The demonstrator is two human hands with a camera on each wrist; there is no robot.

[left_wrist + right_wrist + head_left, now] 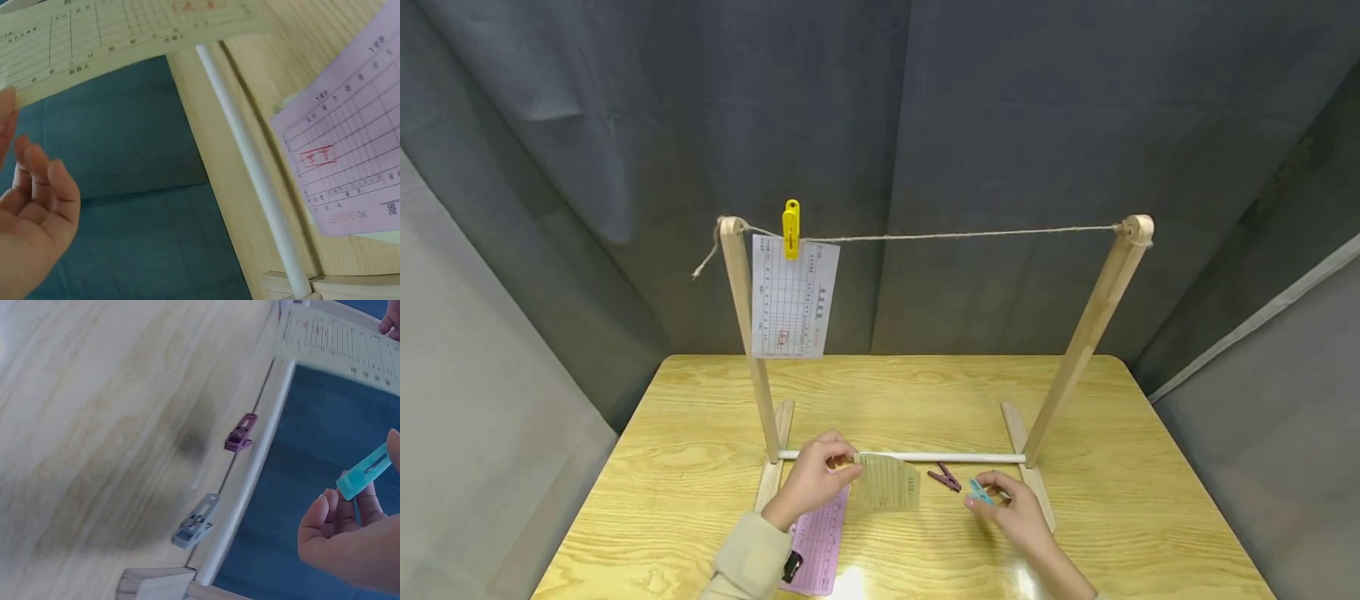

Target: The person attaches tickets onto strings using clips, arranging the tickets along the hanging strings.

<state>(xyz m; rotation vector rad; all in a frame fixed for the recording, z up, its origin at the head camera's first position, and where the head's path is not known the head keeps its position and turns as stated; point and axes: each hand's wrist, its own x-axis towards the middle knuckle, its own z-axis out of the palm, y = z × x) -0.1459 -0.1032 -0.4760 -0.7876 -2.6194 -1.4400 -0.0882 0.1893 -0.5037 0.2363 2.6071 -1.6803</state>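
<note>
My left hand [820, 477] pinches a pale yellow-green printed slip [891, 485] near its left edge, holding it up over the table. Thumb and fingers of my right hand [1021, 510] grip a light blue clothespin [364, 472]. A purple clothespin [945, 477] lies on the table between the hands, and a grey clothespin [195, 522] rests near it in the right wrist view. Below my left hand is a pink printed form [822, 546], with a pale green sheet's edge showing from under it in the left wrist view.
A string [955, 235] stretches between two wooden posts, the right post [1086, 337] leaning outward. From its left end hangs a white form [795, 312], clipped by a yellow clothespin [791, 229]. A white rod [925, 457] joins the posts low down. Dark curtains stand behind the table.
</note>
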